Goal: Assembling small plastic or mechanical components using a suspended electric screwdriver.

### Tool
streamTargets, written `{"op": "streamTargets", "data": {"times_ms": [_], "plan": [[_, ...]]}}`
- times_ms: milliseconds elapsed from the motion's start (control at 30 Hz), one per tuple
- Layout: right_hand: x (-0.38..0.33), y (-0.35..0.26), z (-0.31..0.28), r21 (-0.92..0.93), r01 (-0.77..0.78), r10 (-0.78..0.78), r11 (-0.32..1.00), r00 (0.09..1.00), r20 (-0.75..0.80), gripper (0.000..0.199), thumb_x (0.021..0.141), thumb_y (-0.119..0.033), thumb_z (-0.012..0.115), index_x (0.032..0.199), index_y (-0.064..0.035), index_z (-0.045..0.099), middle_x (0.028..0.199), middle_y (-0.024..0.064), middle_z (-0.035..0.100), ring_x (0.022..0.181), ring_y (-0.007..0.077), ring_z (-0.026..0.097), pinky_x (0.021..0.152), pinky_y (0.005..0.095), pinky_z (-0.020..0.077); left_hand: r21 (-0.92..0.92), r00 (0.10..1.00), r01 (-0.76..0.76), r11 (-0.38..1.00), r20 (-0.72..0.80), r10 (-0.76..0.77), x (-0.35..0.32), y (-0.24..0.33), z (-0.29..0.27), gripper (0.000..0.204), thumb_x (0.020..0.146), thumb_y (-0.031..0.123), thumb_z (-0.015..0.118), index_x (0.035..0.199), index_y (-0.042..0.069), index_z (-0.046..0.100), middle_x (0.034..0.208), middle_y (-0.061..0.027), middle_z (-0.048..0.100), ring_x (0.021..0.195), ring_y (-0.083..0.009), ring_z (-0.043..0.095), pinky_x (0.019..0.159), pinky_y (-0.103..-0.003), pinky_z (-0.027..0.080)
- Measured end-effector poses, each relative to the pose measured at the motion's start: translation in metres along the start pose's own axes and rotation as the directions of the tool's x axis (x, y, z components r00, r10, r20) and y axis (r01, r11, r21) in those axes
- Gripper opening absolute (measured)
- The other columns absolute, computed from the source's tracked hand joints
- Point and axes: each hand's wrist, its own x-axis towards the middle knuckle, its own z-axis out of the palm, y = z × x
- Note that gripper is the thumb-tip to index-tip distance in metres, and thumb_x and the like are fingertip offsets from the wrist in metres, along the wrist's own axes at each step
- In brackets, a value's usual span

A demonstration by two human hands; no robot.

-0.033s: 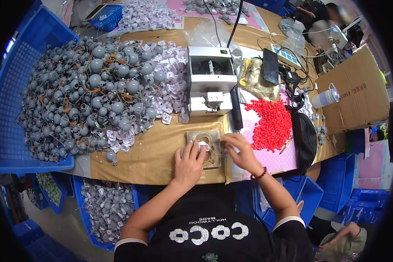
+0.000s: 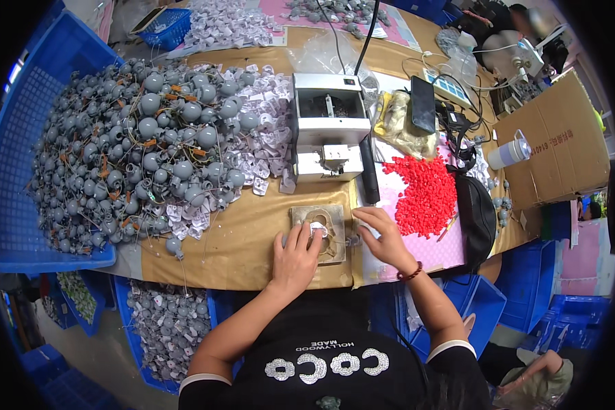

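Note:
Near the table's front edge lies a square tan fixture block (image 2: 334, 254) with a rounded recess. My left hand (image 2: 296, 260) rests on its left side, fingers bent, holding a small white plastic part (image 2: 318, 227) in the recess. Part of that piece is hidden under my fingertips. To the right of the block, my right hand (image 2: 384, 239) hovers close to its edge, thumb and fingers apart, with nothing visible in them. A thin wire seems to run between the block and this hand, too small to make out well.
A white machine (image 2: 329, 130) stands behind the block. At left, a blue crate (image 2: 20, 150) spills grey ball-shaped parts (image 2: 150, 126) with wires, beside white plastic pieces (image 2: 270, 137). Right lie red pieces (image 2: 427, 198), a black pouch (image 2: 477, 222), a phone (image 2: 424, 104) and a white cup (image 2: 509, 152).
My right hand has shifted slightly right, and its thumb and fingers have spread a little wider. My left hand stays in place on the block.

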Motion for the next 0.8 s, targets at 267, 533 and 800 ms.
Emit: {"op": "streamTargets", "data": {"times_ms": [267, 533, 800], "plan": [[-0.012, 0.022, 0.013, -0.122, 0.079, -0.06, 0.989, 0.986, 0.156, 0.037, 0.085, 0.002, 0.072, 0.12, -0.0046, 0.064, 0.131, 0.0173, 0.064, 0.126, 0.0391, 0.06, 0.109, 0.0433, 0.0493, -0.043, 0.999, -0.006, 0.999, -0.032, 0.005, 0.004, -0.005, 0.005, 0.052, 0.081, 0.009, 0.073, 0.132, 0.009, 0.067, 0.136, -0.0153, 0.062, 0.129, -0.0305, 0.057, 0.106, -0.054, 0.041], [0.002, 0.025, 0.05, 0.359, -0.138, 0.237, 0.923, 0.939, -0.248, 0.025, 0.09, 0.009, 0.072, 0.112, -0.001, 0.068, 0.113, 0.0093, 0.064, 0.106, 0.0203, 0.065, 0.088, 0.0318, 0.0584, -0.062, 1.0, -0.005, 0.998, -0.02, 0.004, 0.006, -0.006, -0.003, 0.05, 0.081, 0.006, 0.073, 0.13, 0.01, 0.068, 0.135, -0.0142, 0.063, 0.128, -0.0297, 0.058, 0.106, -0.052, 0.041], [0.03, 0.016, 0.04, 0.913, -0.389, 0.351, 0.122, 0.877, 0.326, 0.046, 0.094, 0.007, 0.072, 0.136, -0.0006, 0.058, 0.118, 0.0108, 0.068, 0.101, 0.0208, 0.072, 0.091, 0.0361, 0.0626, -0.072, 0.999, -0.034, 0.997, -0.032, 0.031, 0.006, -0.011, -0.003, 0.047, 0.08, 0.006, 0.074, 0.127, 0.009, 0.07, 0.133, -0.0144, 0.065, 0.125, -0.0302, 0.06, 0.106, -0.048, 0.043]]}}
